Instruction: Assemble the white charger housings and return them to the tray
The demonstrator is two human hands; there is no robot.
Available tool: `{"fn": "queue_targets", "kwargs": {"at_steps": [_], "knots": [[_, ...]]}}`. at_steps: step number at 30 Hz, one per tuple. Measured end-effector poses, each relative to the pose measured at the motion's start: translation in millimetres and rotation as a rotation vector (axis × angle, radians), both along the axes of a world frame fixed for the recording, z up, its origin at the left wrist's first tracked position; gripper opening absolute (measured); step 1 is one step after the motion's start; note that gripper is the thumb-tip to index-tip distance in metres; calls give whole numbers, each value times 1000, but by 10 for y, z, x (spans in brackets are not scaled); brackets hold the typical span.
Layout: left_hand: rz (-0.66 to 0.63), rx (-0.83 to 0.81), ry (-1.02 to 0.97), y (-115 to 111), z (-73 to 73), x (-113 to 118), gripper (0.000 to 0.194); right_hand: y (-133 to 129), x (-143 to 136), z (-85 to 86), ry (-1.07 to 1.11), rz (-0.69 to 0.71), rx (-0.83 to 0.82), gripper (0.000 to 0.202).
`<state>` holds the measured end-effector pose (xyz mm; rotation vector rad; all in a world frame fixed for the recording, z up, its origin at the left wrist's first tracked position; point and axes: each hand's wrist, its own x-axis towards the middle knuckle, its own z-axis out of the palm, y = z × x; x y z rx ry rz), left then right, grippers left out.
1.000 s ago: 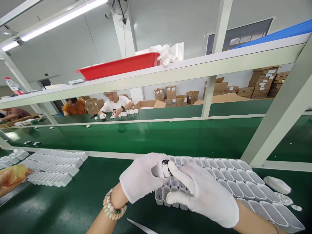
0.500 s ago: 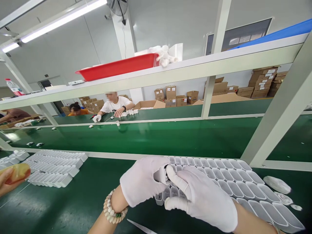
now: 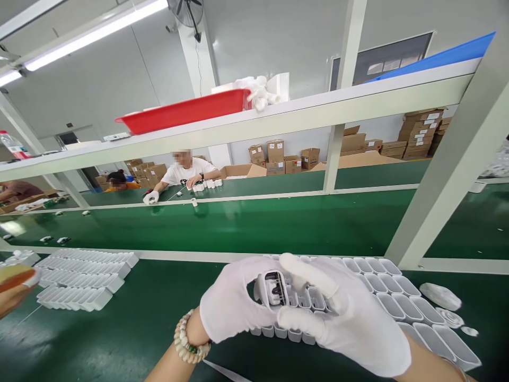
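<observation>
My left hand (image 3: 234, 302), in a white glove, is closed around a small white plastic housing (image 3: 273, 288) with a dark insert showing at its mouth, which faces right. My right hand (image 3: 342, 318), also gloved in white, is just right of the housing. Its thumb and fingers are spread apart with nothing between them. Beneath and behind both hands stand rows of open white plastic cases (image 3: 397, 306), partly covered by the gloves. A thin pale strip (image 3: 226, 371) lies on the green bench below my left wrist.
More white cases (image 3: 83, 276) stand in rows at left, near another person's hand (image 3: 18, 289). Flat white pieces (image 3: 441, 296) lie at right. Beyond runs a green conveyor belt (image 3: 254, 228), with a co-worker (image 3: 185, 172) across it. A shelf beam (image 3: 238, 124) and a slanted post (image 3: 437, 159) frame the bench.
My right hand's fingers have drawn back from the housing and spread. The housing has turned so its mouth now shows. The view has shifted slightly.
</observation>
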<state>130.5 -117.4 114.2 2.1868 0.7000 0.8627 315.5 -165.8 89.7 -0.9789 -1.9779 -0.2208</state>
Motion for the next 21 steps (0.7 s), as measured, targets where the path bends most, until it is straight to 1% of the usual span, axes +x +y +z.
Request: {"fn": "queue_targets", "kwargs": {"at_steps": [2,3,6,9,11,14,16,17,18,19,20,21], "knots": [[-4,25,-44,-24,16,4,31,7,29,-35,76,-45,85,36],[5,40,-62,-33,20,3,31,10,29,-57,89,-67,96,36],[6,74,-55,-35,12,-10,32,14,-20,-112,72,-97,34,34],[-7,104,-29,-15,-15,-35,31,11,-64,-119,73,-80,18,37],[10,116,-33,2,-37,-54,33,-8,-44,-86,94,-60,48,34],[29,154,-55,35,-63,-83,37,-74,24,-16,124,-1,156,21],[12,190,-82,62,-73,-98,40,-126,-1,-30,58,72,182,9],[4,203,-96,74,-76,-104,41,-146,-60,-80,-20,100,134,6],[1,211,-103,84,-77,-109,43,-158,-152,-168,-119,121,52,12],[3,215,-106,93,-79,-114,45,-161,-275,-295,-226,133,-48,21],[10,219,-99,99,-80,-120,47,-157,-418,-459,-325,143,-172,29],[20,226,-87,106,-82,-127,48,-147,-569,-652,-360,161,-214,35]]}}
